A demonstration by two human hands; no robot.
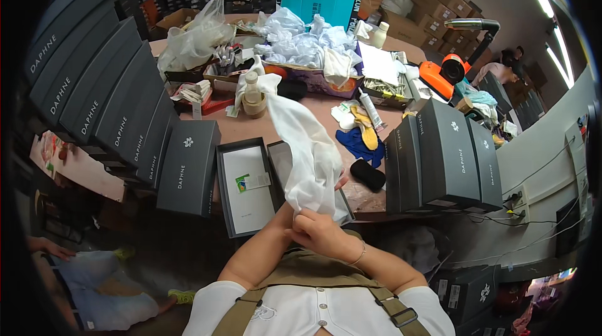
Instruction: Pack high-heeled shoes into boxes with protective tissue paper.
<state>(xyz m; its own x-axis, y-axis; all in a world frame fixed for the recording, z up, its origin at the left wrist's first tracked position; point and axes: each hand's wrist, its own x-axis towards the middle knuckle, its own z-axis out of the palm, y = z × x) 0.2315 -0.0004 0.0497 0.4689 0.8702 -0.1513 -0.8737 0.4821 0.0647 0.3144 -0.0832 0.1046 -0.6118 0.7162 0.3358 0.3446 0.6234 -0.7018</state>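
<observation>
Right hand (323,234) pinches the 6-o'clock end of the long white fabric cloth (308,138), which covers most of the left hand (342,181) (grip indeterminable) and extends toward 11 o'clock over the pinkish tabletop (238,128); probably light and limp, grasp by gathered folds.

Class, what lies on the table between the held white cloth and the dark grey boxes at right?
In the head view, right of the white cloth lie a blue cloth, yellow cloth, black oblong item, white tube and white scraps.
</observation>
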